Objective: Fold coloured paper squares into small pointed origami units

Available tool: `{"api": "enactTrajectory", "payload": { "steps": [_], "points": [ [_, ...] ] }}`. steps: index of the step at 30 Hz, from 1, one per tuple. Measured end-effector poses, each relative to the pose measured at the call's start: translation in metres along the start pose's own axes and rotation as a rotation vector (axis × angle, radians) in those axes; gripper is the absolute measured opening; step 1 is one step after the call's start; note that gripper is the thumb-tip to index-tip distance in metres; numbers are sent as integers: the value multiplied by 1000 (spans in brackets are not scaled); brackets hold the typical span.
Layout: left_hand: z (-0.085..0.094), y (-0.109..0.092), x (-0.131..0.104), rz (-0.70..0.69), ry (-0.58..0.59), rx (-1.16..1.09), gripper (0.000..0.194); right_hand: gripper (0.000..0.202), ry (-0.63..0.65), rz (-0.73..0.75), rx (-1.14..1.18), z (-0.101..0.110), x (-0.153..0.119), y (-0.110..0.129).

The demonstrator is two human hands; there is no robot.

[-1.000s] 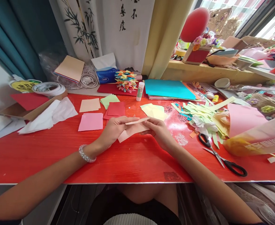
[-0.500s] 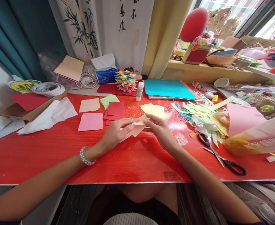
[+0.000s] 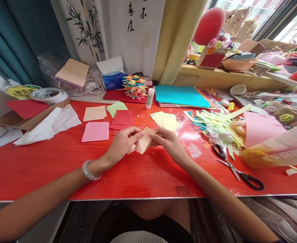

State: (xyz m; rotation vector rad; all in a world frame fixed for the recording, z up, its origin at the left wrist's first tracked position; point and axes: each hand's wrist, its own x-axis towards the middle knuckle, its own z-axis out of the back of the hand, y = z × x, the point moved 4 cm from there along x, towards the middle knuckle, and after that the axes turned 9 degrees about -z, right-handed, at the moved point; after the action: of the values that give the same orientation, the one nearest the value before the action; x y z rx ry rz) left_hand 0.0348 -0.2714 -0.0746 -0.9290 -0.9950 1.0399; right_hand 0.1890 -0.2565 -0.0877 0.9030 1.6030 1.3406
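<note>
Between my two hands, just above the red table, is a folded peach-coloured paper with a crease down it. My left hand pinches its left edge between thumb and fingers. At its right edge my right hand pinches it with thumb and forefinger. A paler flap shows under the left fingers. Around the hands lie stacks of square paper: pink, red, peach, green and pale yellow.
Black-handled scissors lie open at the right, near a heap of paper strips. A glue stick stands behind the hands, beside a blue paper stack and a multicoloured folded-paper ball. At left is a cardboard box.
The folded paper has tilted more upright and shifted slightly left and toward me. My right fingers have moved from over its top to its right edge. The view has shifted slightly.
</note>
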Motion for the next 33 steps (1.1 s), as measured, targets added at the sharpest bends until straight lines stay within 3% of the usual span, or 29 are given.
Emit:
{"api": "enactTrajectory", "payload": {
  "steps": [8,21,33],
  "points": [
    [0,1,-1,-5,-10,-113,29,24,-33,119,-211,-3,-4,2],
    [0,0,-3,-41,-42,-131,26,25,-126,229,-351,-3,-6,2],
    [-1,0,-2,-39,-27,-142,23,25,-133,235,-361,-2,-5,1]
  ]
}}
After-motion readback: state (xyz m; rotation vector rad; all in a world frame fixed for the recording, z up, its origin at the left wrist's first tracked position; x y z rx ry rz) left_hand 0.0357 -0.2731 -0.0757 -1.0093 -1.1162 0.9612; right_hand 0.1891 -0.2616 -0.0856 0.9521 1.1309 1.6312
